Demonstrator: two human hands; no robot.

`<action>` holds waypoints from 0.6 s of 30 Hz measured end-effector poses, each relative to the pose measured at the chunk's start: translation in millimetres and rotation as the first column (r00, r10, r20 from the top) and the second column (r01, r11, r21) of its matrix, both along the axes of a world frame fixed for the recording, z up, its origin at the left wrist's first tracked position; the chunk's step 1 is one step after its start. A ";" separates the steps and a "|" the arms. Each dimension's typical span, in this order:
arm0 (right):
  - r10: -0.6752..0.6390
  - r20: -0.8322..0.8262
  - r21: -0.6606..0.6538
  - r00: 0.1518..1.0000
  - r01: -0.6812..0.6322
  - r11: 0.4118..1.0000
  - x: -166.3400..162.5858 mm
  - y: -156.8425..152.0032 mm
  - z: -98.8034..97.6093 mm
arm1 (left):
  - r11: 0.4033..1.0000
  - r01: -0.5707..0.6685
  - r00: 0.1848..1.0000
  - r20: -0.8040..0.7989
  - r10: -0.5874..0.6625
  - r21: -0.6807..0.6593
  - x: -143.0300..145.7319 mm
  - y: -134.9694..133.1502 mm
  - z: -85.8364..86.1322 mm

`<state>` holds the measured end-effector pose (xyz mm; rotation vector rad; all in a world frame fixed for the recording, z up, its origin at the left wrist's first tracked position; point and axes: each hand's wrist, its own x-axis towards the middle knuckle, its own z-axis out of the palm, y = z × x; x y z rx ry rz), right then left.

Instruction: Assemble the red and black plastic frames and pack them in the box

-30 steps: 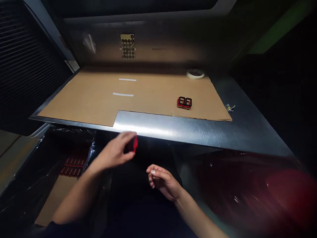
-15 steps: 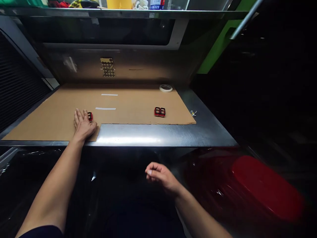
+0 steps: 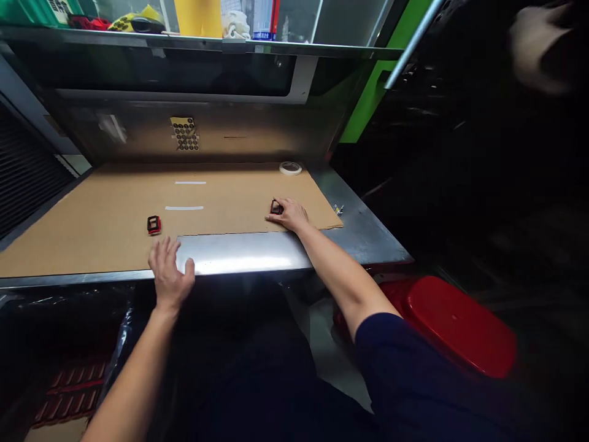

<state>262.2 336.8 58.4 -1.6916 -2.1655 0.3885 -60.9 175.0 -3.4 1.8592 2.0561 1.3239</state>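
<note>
My right hand [image 3: 293, 215] is over the right side of the cardboard sheet [image 3: 230, 199], with thumb and fingers around a small black-and-red rectangular frame [image 3: 276, 207]. Part of that piece is hidden under the hand. At the front edge of the counter, my left hand [image 3: 170, 273] hovers with its fingers spread and nothing in them. Just beyond its fingertips, another small black-and-red frame [image 3: 154, 225] lies on the cardboard, apart from the hand.
Two white tape strips [image 3: 184, 208] are stuck on the cardboard. A roll of tape [image 3: 290, 168] lies at its back right corner. Small clear bits [image 3: 338, 210] sit on the metal counter [image 3: 243, 252]. A red lidded bin [image 3: 460, 325] stands at right, below a loaded shelf [image 3: 197, 42].
My right hand has come up from below the counter onto the right-hand frame. My left hand has drawn back off the left frame, which now shows whole. The view has shifted.
</note>
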 end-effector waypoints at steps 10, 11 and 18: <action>0.518 -0.199 0.033 0.832 -0.523 0.852 -93.2 -230.4 -46.7 | 0.860 0.487 -0.191 0.942 0.274 -0.151 98.7 -113.9 -14.1; 0.503 -0.290 0.013 0.815 -0.522 0.853 -91.8 -238.2 -50.6 | 0.849 0.499 -0.212 0.925 0.314 -0.174 95.2 -118.6 -17.0; 0.144 -0.839 -0.187 0.524 -0.526 0.830 -73.3 -262.9 -74.8 | 0.751 0.638 -0.231 0.888 0.397 -0.170 84.6 -148.9 -18.0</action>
